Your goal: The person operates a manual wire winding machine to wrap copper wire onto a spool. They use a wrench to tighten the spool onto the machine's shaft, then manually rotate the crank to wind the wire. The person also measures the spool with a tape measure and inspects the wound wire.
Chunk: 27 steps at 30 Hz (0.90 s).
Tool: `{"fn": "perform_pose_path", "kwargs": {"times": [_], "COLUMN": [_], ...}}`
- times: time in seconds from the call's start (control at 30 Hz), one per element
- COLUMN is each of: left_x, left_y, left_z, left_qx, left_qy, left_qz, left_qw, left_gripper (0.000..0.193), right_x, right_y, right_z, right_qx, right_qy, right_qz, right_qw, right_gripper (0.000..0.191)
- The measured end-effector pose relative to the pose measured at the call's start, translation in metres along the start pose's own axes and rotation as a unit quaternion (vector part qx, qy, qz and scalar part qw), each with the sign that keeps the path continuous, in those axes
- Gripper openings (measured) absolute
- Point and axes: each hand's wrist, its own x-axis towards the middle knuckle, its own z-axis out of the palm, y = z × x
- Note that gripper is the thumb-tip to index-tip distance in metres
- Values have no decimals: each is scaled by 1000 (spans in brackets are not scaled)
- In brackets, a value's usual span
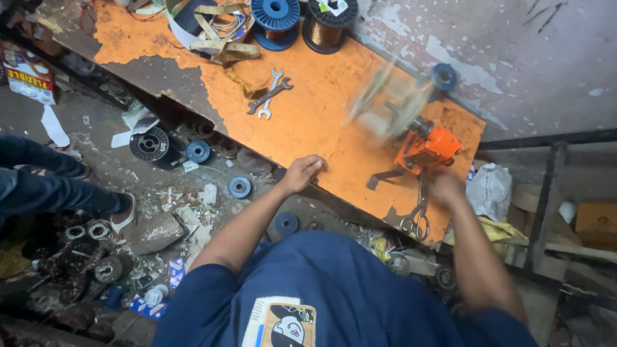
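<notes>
My left hand [302, 172] rests on the near edge of the orange workbench [308, 115], fingers curled over the edge, holding nothing. My right hand [445, 186] is blurred with motion beside an orange hand-cranked winding machine [427, 146]; it seems to grip the machine's crank, though the handle itself is hidden by blur. A spinning former [385, 106] on the machine's shaft is smeared by motion. A small blue spool [444, 76] sits behind the machine.
Scissors [418, 215] lie at the bench's near edge. Two spanners [270, 94], a blue wire reel [276, 20], a copper wire reel [328, 24] and tangled strips sit farther back. Spools and debris litter the floor; another person's legs [45, 183] are at left.
</notes>
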Motion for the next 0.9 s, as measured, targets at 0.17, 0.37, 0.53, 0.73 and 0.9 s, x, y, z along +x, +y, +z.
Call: {"fn": "perform_pose_path", "kwargs": {"times": [0.17,0.37,0.53,0.73,0.9], "left_x": [1,6,5,6,7], "left_y": [-5,-7,-6,-3,-1], "left_z": [0,2,2,3,5], "left_qx": [15,21,-27,17,26], "left_qy": [4,17,-3,20,19], "left_qz": [-11,-40,-1,-36,-21], "left_qw": [1000,999,1000,999,999], "left_gripper": [28,29,29,27,28], "right_x": [-57,58,1,-34,68], "right_y": [59,49,8,78,48], "right_z": [-53,-74,8,-76,-67], "right_qx": [1,-100,65,55,-108], "right_qy": [-135,154,-88,-89,149], "right_qz": [-40,30,97,-43,53], "right_qw": [990,983,989,994,982], "right_gripper": [50,27,47,32,40]}}
